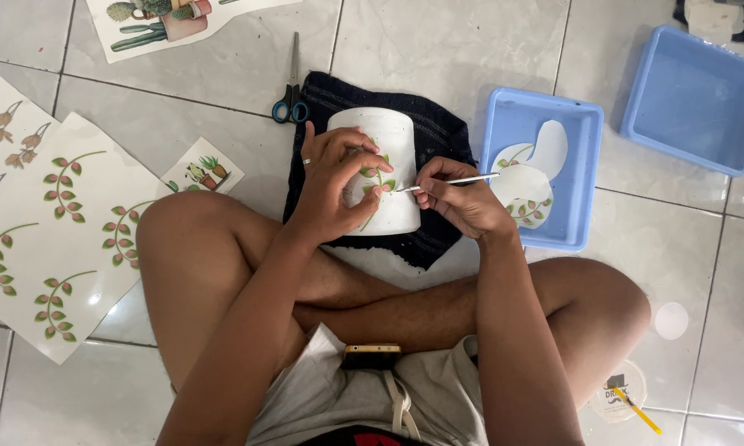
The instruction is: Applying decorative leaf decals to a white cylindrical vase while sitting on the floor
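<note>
1. You sit cross-legged on the tiled floor (471, 49), with large printed sheets (54, 239) of leaf sprigs spread at your left; I count at least two of these sheets, plus one at the top with cactus pictures (161, 21).
2. Two blue trays lie at your right: the far tray (694, 99) well apart, the near tray (570, 165) just beside the cloth, holding two cut-out sprig pieces (527, 194).
3. A dark cloth (438, 132) lies on the floor before your knees and carries the white mug (388, 136).
4. The white mug lies on its side, its long axis running away from you toward the top of the view; I cannot tell which end is its mouth.
5. Your left hand (335, 186) is spread over the mug's side, fingers pressed on a leaf decal (377, 177).
6. Your right hand (463, 202) is pinched shut on one thin tool (450, 182), which lies nearly level and points left, its tip at the decal.
7. One small cactus card (202, 169) lies by your left knee.
8. One pair of blue-handled scissors (292, 87) lies just beyond the cloth, blades pointing away.
9. A round lid (620, 392) with a yellow stick lies by your right knee.
</note>
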